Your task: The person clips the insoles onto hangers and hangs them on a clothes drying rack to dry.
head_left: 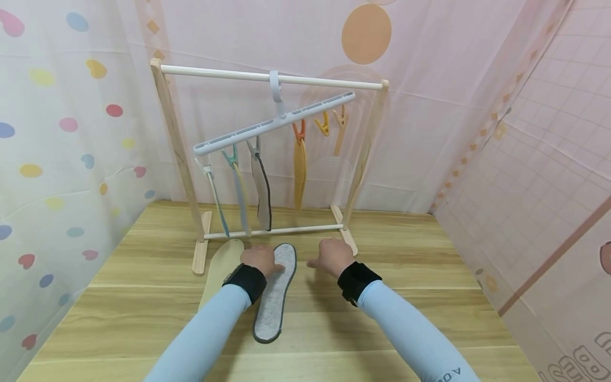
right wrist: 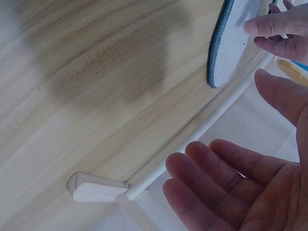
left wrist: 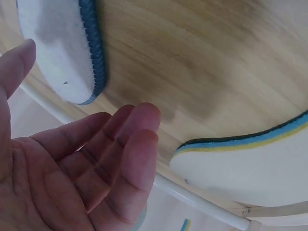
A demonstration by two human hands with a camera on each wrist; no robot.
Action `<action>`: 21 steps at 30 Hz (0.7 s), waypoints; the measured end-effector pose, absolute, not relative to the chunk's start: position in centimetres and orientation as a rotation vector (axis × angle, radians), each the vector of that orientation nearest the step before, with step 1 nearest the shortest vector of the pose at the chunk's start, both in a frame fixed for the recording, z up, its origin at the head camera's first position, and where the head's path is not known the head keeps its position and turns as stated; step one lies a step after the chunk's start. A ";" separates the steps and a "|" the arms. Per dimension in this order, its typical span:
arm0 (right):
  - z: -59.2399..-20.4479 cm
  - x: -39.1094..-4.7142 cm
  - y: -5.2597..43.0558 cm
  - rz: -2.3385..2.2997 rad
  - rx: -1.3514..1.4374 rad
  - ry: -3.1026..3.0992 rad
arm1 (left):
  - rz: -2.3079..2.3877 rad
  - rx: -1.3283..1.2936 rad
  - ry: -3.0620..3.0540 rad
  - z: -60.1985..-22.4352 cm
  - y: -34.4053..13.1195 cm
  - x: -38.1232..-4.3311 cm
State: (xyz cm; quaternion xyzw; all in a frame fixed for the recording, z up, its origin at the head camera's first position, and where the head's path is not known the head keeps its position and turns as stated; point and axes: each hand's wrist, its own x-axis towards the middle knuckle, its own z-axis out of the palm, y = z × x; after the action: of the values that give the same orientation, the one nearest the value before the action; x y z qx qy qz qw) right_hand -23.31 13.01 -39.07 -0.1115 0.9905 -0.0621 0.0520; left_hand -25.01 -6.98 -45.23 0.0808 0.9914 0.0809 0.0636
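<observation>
My left hand (head_left: 260,259) hovers over the tabletop between two shoe insoles, fingers loosely bent and nothing in its grasp. A grey felt insole (head_left: 276,300) with a dark stitched edge lies just right of it, under the thumb; whether the thumb touches it I cannot tell. To its left lies a cream insole (head_left: 224,265), partly hidden by the forearm; the left wrist view shows blue and yellow layers along its edge (left wrist: 240,139). My right hand (head_left: 334,254) is held above the wood right of the grey insole, its fingers (right wrist: 207,178) relaxed and holding nothing.
Behind the hands stands a wooden rack (head_left: 174,127) with white rods. A tilted grey-blue hanger (head_left: 253,131) hangs from its top rod, bearing several coloured clips. Insoles hang from some, including an orange insole (head_left: 299,175) and a dark-edged insole (head_left: 261,191). A yellow clip (head_left: 324,126) holds nothing.
</observation>
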 end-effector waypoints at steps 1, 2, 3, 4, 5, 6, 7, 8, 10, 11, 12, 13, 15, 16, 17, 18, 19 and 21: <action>-39.1 -23.5 13.2 -0.194 -0.342 3.010 | 0.252 0.228 2.999 -45.4 -6.8 -25.2; -39.1 -23.7 13.4 -0.197 -0.350 3.010 | 0.262 0.212 3.002 -45.6 -6.6 -25.3; -39.2 -23.9 13.6 -0.197 -0.359 3.010 | 0.276 0.193 3.005 -45.7 -6.4 -25.3; -39.3 -24.0 13.8 -0.194 -0.369 3.012 | 0.287 0.175 3.008 -45.8 -6.2 -25.4; -39.3 -24.2 13.9 -0.194 -0.381 3.014 | 0.294 0.157 3.009 -45.8 -6.0 -25.4; -39.4 -24.4 14.1 -0.189 -0.393 3.017 | 0.296 0.141 3.009 -45.7 -5.8 -25.4; -39.5 -24.4 14.1 -0.193 -0.404 3.021 | 0.291 0.132 3.008 -45.7 -5.7 -25.3; -39.6 -24.4 14.2 -0.196 -0.415 3.023 | 0.280 0.128 3.006 -45.6 -5.7 -25.2; -39.8 -24.5 14.2 -0.203 -0.429 3.021 | 0.242 0.136 3.008 -45.5 -5.6 -24.9; -39.8 -24.6 14.3 -0.206 -0.434 3.019 | 0.216 0.142 3.006 -45.4 -5.6 -24.8; -39.9 -24.6 14.3 -0.211 -0.437 3.016 | 0.195 0.148 3.006 -45.4 -5.6 -24.7; -39.9 -24.6 14.3 -0.217 -0.437 3.011 | 0.176 0.151 3.006 -45.4 -5.6 -24.7; -39.9 -24.7 14.4 -0.225 -0.439 3.000 | 0.129 0.156 3.004 -45.4 -5.6 -24.5; -39.9 -24.7 14.4 -0.230 -0.442 2.996 | 0.117 0.153 3.001 -45.5 -5.5 -24.5; -39.9 -24.8 14.4 -0.230 -0.446 2.992 | 0.105 0.150 3.000 -45.5 -5.5 -24.4; -39.9 -24.8 14.4 -0.235 -0.452 2.988 | 0.106 0.142 2.999 -45.5 -5.5 -24.4; -39.9 -24.9 14.5 -0.238 -0.460 2.984 | 0.105 0.135 2.999 -45.4 -5.5 -24.3; -39.9 -25.0 14.5 -0.242 -0.475 2.980 | 0.097 0.126 3.002 -45.5 -5.4 -24.3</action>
State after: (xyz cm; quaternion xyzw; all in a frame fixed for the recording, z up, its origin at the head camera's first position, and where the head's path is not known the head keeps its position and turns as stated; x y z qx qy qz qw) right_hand -24.97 14.51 -39.88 -0.1567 0.9828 -0.0798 0.0571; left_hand -24.28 -5.41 -45.49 0.0418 0.9963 0.0323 0.0679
